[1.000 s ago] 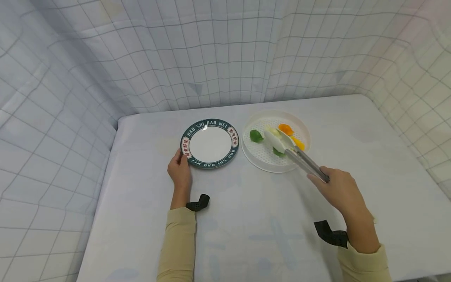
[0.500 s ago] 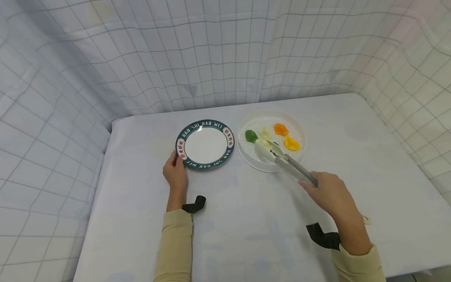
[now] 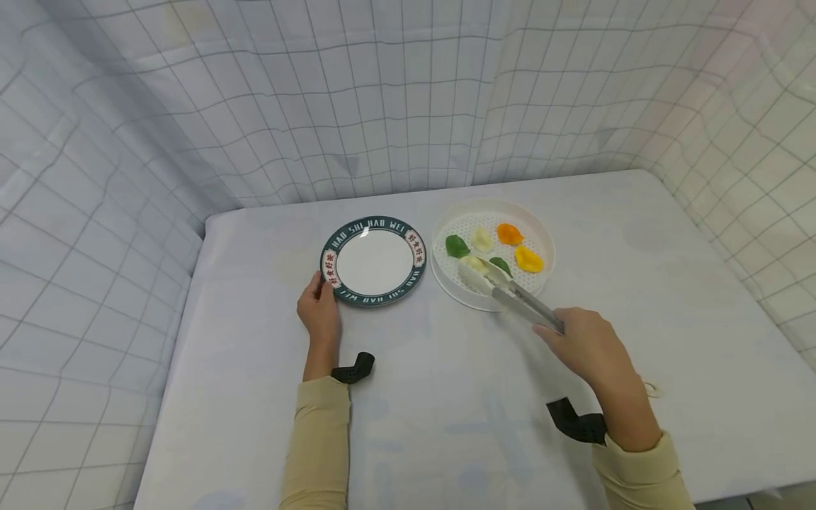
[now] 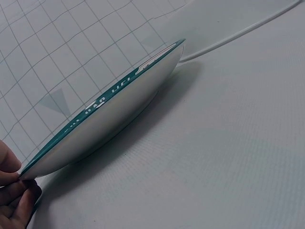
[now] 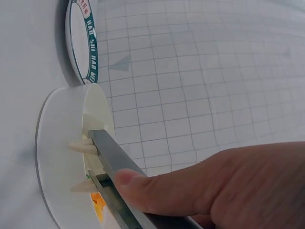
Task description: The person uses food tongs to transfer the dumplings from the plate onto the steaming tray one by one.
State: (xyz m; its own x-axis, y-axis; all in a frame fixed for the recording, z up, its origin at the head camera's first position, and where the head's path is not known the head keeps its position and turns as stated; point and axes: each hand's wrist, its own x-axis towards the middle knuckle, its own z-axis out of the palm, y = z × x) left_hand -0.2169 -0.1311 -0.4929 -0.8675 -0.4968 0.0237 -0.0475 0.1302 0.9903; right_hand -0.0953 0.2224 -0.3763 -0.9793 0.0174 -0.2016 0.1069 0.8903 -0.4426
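My left hand [image 3: 319,312] pinches the near-left edge of a white plate [image 3: 375,262] with a green lettered rim. In the left wrist view the thumb is above that edge and curled fingers [image 4: 21,202] are beneath it. My right hand [image 3: 593,347] grips metal tongs [image 3: 537,309] with pale tips. The tips reach into a round white basket [image 3: 455,289] with a perforated floor, on either side of a pale yellow dumpling-like piece [image 3: 474,263]. Around it lie a green piece [image 3: 456,246], another green one [image 3: 501,265], an orange piece [image 3: 509,234], a yellow piece [image 3: 529,259] and a second pale one [image 3: 482,239].
The plate and basket stand side by side on a white-covered table [image 3: 421,397]. A checked curtain [image 3: 382,113] hangs behind the table's far edge and along both sides. Black camera mounts [image 3: 576,423] sit at both wrists.
The right hand and tongs have moved left and nearer, from over the middle of the basket to the front-left pale piece. The front green piece shows more now. The left hand keeps its hold.
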